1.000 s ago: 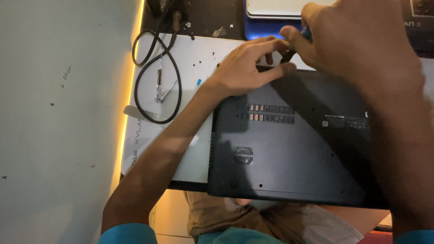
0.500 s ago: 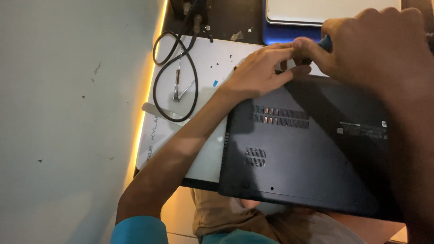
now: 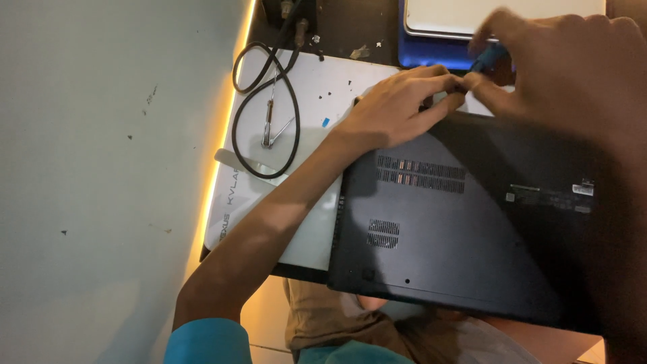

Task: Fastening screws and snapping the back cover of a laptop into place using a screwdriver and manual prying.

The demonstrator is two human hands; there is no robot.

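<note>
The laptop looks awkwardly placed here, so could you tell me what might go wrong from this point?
The upturned dark laptop overhangs the table's near edge above the person's lap, so pressure at its far edge could tip or slide it. The left hand pinches right beside the blue-handled tool held by the right hand; a slip could jab fingertips. The black cable could snag.
</note>
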